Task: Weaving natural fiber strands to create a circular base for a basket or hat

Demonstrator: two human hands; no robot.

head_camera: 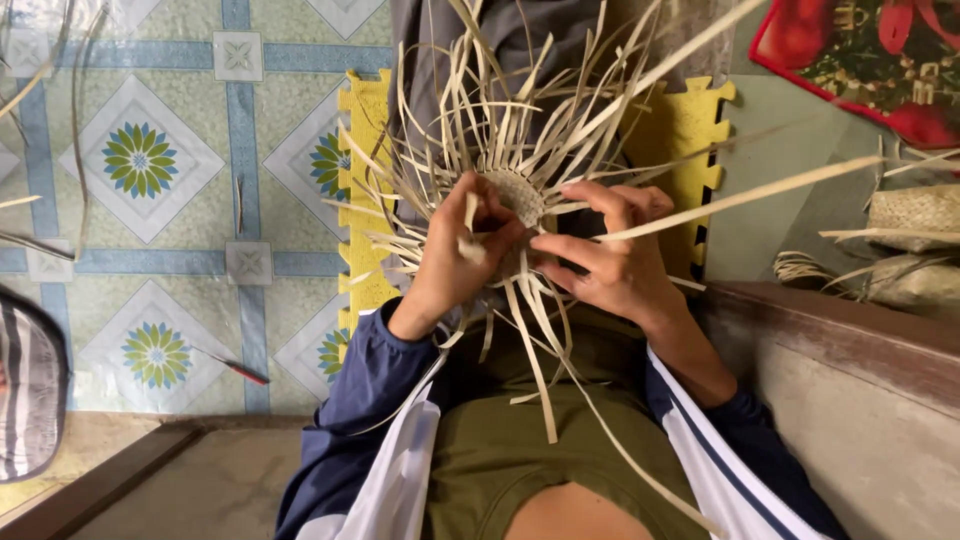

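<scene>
Woven disc (517,196), small and tightly plaited from pale straw, held above the lap at centre of view; taken here as the landmark. Loose flat strips (520,120) radiate from its rim in all directions, most fanning up and away from the body, several hanging down over the olive shirt (500,440). Left hand (462,245) sits just left of and below the disc, fingers curled in, gripping the disc edge and pinching a short strip end against it. Right hand (610,250) sits just right of the disc, thumb and forefinger closed on a strip at the disc's lower edge; the remaining fingers arch over the rim. One long strip (740,195) runs from the right hand outward to the right, nearly level. Behind the disc, a yellow foam mat (365,150) with notched edges lies on the patterned tile floor (140,160). Well left of and below the disc, a red-handled tool (238,370) lies on the tiles. Far right of the disc, finished woven straw pieces (915,215) sit beside a loose coil. Upper right of the disc, a red patterned cloth (870,60).
</scene>
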